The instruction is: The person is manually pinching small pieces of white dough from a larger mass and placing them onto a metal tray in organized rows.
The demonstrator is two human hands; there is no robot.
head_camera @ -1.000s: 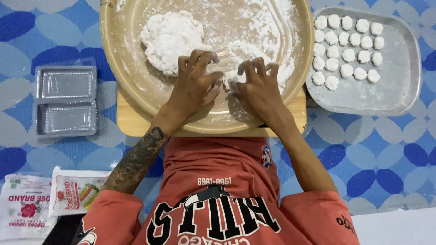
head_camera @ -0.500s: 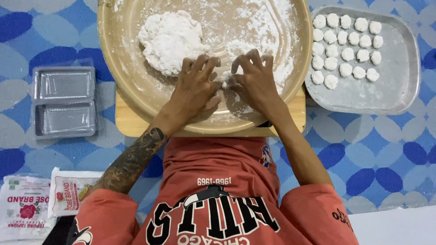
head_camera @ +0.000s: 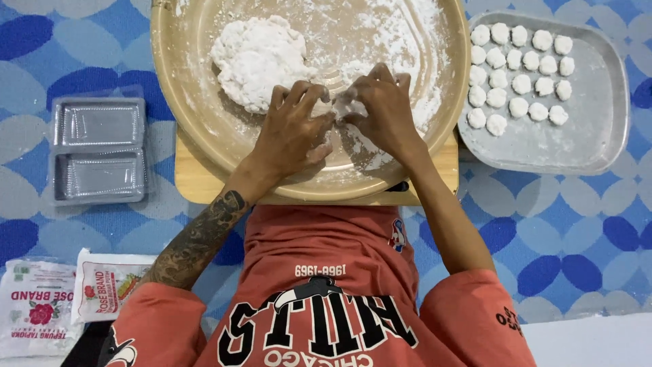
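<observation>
A small dough piece (head_camera: 337, 109) is pinched between the left hand (head_camera: 292, 136) and right hand (head_camera: 384, 112), inside the floured bowl (head_camera: 204, 136) — sticking or tearing is likely if pressed thin.

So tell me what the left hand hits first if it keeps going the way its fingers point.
Probably the dough lump: the left hand points up the picture in the floured bowl, and the lump lies just past its fingertips, slightly left.

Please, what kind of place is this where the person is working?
Probably a home floor used for making snacks: a blue patterned mat, a wide bowl holding a dough lump, and a metal tray of small dough pieces.
</observation>
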